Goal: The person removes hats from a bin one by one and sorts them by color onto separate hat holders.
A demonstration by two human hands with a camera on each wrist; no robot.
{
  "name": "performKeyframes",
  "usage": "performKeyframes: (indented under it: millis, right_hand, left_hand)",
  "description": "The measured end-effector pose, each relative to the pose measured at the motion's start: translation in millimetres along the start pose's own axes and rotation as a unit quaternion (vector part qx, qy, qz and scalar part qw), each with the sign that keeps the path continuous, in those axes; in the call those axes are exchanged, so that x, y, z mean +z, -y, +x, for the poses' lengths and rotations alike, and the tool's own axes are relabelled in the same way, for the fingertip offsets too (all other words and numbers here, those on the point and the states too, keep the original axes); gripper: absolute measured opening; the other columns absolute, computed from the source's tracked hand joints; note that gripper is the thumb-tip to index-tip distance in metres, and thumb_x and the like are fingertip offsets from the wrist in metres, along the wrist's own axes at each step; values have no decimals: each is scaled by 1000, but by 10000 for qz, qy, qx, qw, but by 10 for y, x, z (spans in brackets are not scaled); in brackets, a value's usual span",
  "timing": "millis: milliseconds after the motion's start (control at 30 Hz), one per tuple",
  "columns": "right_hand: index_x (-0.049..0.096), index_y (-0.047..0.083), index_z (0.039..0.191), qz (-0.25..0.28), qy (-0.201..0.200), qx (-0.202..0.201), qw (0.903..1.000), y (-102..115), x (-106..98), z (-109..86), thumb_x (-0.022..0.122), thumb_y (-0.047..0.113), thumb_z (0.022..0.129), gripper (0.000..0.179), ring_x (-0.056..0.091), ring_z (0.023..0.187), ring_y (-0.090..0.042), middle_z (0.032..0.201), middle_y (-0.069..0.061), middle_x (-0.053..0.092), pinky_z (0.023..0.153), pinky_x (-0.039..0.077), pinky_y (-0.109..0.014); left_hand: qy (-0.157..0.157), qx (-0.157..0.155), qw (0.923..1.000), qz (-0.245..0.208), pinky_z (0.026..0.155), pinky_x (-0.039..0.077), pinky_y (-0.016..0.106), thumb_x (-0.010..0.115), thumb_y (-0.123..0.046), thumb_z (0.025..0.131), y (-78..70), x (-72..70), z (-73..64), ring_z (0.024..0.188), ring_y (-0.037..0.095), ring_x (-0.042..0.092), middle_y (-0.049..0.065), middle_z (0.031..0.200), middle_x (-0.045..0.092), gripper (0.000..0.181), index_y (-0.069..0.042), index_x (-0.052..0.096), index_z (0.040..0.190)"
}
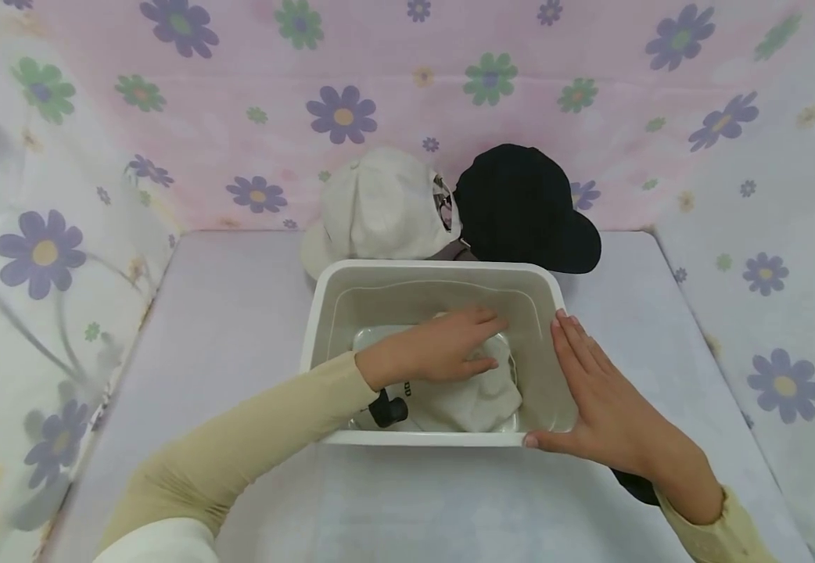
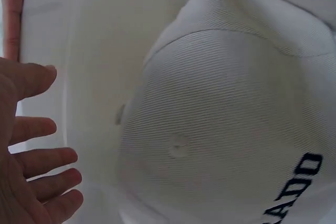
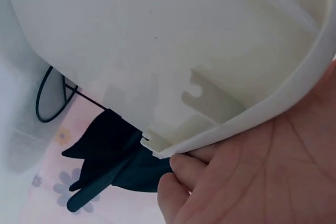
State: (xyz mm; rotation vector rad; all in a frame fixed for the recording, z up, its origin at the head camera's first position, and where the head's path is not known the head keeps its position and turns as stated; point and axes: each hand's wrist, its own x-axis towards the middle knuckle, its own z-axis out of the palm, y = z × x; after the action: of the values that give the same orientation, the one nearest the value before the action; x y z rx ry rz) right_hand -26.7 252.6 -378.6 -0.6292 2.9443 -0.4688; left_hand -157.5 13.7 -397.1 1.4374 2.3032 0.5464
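Observation:
A white plastic bin (image 1: 436, 440) stands on the table. Inside it lies an off-white cap (image 1: 474, 403) with dark lettering; in the left wrist view the cap (image 2: 220, 108) shows its ribbed crown. Over the cap in the bin is my left hand (image 1: 443, 344), its fingers spread. The left wrist view has that hand (image 2: 37, 156) beside the cap, holding nothing, with a gap between fingertips and cloth. My right hand (image 1: 608, 407) rests against the bin's front right corner, fingers straight along the right side and thumb at the front rim. The right wrist view shows its palm (image 3: 262, 177) against the bin's outside.
Behind the bin sit a cream cap (image 1: 386, 203) and a black cap (image 1: 520, 207), side by side against the flowered back cloth (image 1: 393, 62). Flowered side cloths (image 1: 766, 313) enclose the pale table (image 1: 238, 305) on left and right.

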Motion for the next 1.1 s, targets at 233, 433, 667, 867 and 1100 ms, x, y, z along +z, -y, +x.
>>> performKeyframes:
  millis: [233,433,667,867,1100]
  right_hand:
    - [2,2,163,205,-118,59,9997,-7,23,-26,78,70,75,134,0,158,-29,171,-14,0,120,-5,-15]
    - [2,3,163,304,-235,17,9993,-33,52,-56,80,69,73,136,1,158,-28,171,-15,0,116,-5,-10]
    - [1,6,164,500,-195,112,9985,-56,80,-57,82,67,73,136,-1,158,-27,172,-12,-3,117,-2,-13]
    - [-1,7,164,548,-121,195,9982,-60,92,-34,83,65,72,137,-2,159,-26,172,-11,-4,119,2,-16]
    - [-3,9,164,591,14,356,9976,-43,75,-25,84,64,72,138,-2,158,-26,172,-9,-6,125,16,-34]
  left_hand:
    - [576,-172,9980,-205,120,34,35,61,-33,103,0,78,52,145,25,42,12,157,44,61,-7,42,155]
    - [901,-110,9958,-140,118,36,35,60,-31,104,-25,154,130,142,24,46,10,154,49,57,-8,45,153]
    - [1016,1,9945,245,114,40,38,64,-31,101,-33,237,202,134,24,53,6,143,59,55,-9,51,149]
    - [1487,-330,9845,865,124,24,52,65,-35,101,7,228,189,141,26,47,1,147,58,55,-12,51,149]
    - [1602,-726,9805,876,123,20,58,69,-33,99,31,203,174,133,18,54,-2,137,65,47,-16,61,141]
